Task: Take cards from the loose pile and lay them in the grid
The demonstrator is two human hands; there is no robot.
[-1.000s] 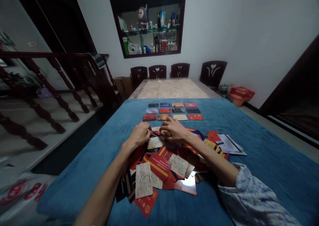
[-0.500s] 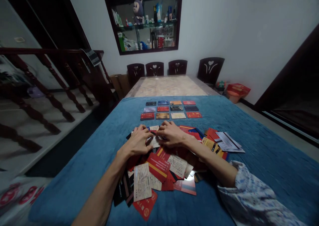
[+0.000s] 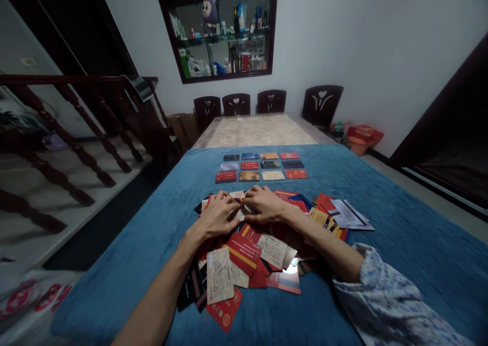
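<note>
A loose heap of plastic cards, among them a red card with a yellow stripe (image 3: pixel 244 252), lies on the blue cloth (image 3: pixel 152 224). On the heap's far part rests my left hand (image 3: pixel 220 216), palm down, its bent fingers apart over the cards. Close beside it my right hand (image 3: pixel 265 204) also lies palm down, fingers spread and slightly curved. A pale card (image 3: pixel 240 213) shows between the two hands. Nothing visibly held is in either hand, though the cards under the palms are hidden. A whitish card with print (image 3: pixel 220 276) lies at the near side.
Beyond the heap, cards lie in three neat rows, with a gold card (image 3: pixel 249 176) in the nearest row. White striped cards (image 3: pixel 349 213) overlap at the heap's right. Farther off are the bare tabletop (image 3: pixel 259 130) and dark chairs (image 3: pixel 322 104). A wooden railing (image 3: pixel 76 132) runs along the left.
My left hand has shifted slightly right and its thumb is less visible. My right hand has barely moved. The view has shifted a little; the rows of cards look the same.
</note>
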